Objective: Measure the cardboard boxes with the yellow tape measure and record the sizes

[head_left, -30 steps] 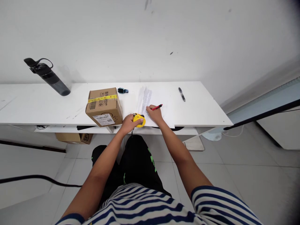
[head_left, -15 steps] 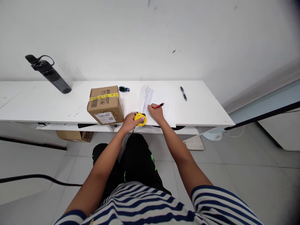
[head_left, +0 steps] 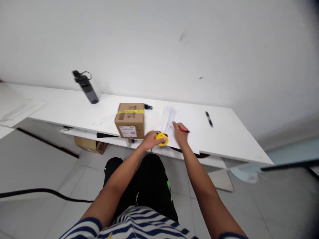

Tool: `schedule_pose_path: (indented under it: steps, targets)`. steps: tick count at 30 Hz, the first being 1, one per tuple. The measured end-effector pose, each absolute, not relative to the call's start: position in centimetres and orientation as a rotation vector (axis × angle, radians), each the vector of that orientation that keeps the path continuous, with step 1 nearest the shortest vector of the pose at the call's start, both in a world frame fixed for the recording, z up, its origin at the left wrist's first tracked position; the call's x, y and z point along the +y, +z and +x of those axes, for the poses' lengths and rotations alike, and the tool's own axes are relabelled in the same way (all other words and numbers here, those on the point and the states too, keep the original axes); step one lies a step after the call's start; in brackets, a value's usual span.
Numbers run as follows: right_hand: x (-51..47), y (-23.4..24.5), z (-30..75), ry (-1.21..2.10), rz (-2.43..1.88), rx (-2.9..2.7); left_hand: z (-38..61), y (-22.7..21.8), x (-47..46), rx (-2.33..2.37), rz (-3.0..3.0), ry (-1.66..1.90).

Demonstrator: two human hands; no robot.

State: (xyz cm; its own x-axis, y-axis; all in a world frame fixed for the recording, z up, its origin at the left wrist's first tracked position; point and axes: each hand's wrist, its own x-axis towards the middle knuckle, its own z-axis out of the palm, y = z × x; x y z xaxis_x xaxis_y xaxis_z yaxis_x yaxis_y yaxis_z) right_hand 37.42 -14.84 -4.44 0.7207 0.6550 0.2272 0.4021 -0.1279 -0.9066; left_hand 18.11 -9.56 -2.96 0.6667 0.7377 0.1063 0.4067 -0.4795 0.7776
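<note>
Near the front edge of the white shelf, my left hand (head_left: 151, 139) is closed on a yellow tape measure (head_left: 162, 139), its thumb lying across the case. My right hand (head_left: 181, 131) pinches a red pen (head_left: 184, 130) and rests on white paper (head_left: 167, 119). A darker, blurred area shows on the sheet beside the fingers. Left of the tape measure stands a brown cardboard box (head_left: 130, 120) with yellow tape over its top and a white label on its front.
A watch (head_left: 148, 107) lies behind the box, partly hidden. Further left stands a dark water bottle (head_left: 87, 88). A black pen (head_left: 209, 119) lies to the right on the shelf (head_left: 231, 139). Below, another cardboard box (head_left: 86, 143) sits under the shelf.
My view has turned, so the shelf and its objects appear shifted right and lower, tilted and blurred. Both hands keep their holds on the tape measure and the red pen.
</note>
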Motion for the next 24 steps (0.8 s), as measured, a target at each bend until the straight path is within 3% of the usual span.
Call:
schedule_pose_path:
  steps: [5,10,13,16,18,24]
  targets:
    - [-14.5,-5.7,37.4,0.035,-1.913,-0.94,17.1,-2.7,-11.9,0.843,2.132,0.637]
    - [-14.3,-4.3,36.2,0.164,-1.939,-0.872,14.5,-0.1,-16.3,0.782,2.077,0.924]
    - [-15.8,-1.7,33.4,0.225,-1.745,-0.916,12.1,3.2,-17.7,0.554,2.093,1.242]
    - [-18.3,1.6,28.7,0.718,-1.164,-1.157,10.1,6.4,-18.1,0.36,2.024,1.54]
    - [-19.7,3.8,25.2,0.879,-0.853,-1.309,9.3,8.2,-17.9,0.347,1.971,1.656]
    - [-17.6,9.7,18.4,0.644,-0.844,-1.332,8.6,10.4,-15.0,0.745,1.915,1.871]
